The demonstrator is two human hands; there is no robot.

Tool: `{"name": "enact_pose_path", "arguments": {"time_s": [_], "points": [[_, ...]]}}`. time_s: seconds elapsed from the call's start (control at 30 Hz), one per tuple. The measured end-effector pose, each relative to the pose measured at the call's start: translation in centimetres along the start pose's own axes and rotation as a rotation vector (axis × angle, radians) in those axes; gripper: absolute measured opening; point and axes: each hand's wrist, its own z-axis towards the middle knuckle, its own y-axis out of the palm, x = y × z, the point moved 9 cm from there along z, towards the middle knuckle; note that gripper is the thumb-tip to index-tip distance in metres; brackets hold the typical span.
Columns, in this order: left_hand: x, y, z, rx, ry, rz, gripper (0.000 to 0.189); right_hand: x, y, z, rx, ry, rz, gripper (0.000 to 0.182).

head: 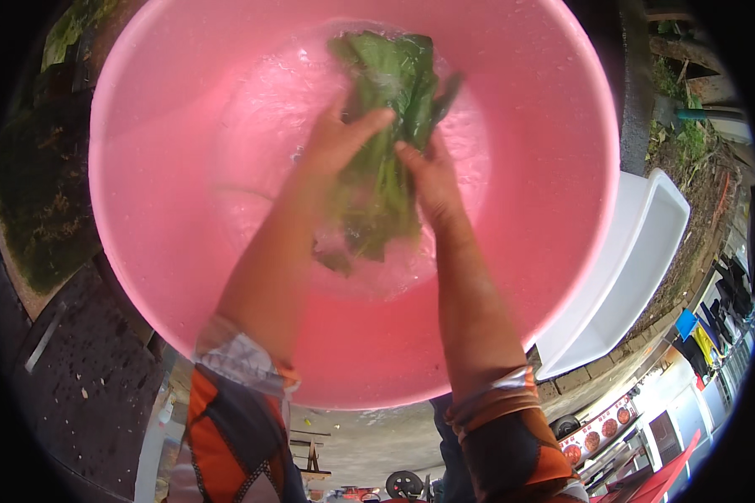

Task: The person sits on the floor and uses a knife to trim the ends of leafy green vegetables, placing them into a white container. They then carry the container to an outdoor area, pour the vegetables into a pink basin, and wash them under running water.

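Note:
A large round pink plastic tub (528, 188) fills the middle of the view, with water at its bottom. Between my two hands is a bunch of green leafy vegetables (396, 75), its broad dark leaves away from me and its paler stalks towards me. My left hand (346, 138) grips the bunch from the left, thumb on top; its fingers are partly hidden and blurred. From the right, my right hand (431, 170) holds it, thumb on the stalks. Some loose leaf pieces (333, 259) lie in the water near the stalk ends.
A white plastic bin (635, 270) stands against the tub's right side. Dark paved ground (94, 377) lies at the left, with a planted patch (44, 201) beyond. Soil and plants border the right. A wheel (404, 484) and a small wooden stand show at the bottom.

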Motion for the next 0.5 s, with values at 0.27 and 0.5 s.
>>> {"name": "enact_pose_path", "arguments": {"time_s": [0.27,0.5], "points": [[4.2,0.7,-10.2,0.035,-0.016,0.244,0.049,-6.1,-2.4,-10.9,0.063,0.002,0.024,0.032],[-0.9,-13.0,-2.3,0.482,0.063,0.454,0.084,-2.4,-9.1,-2.5,0.285,-0.016,-0.153,0.05]]}}
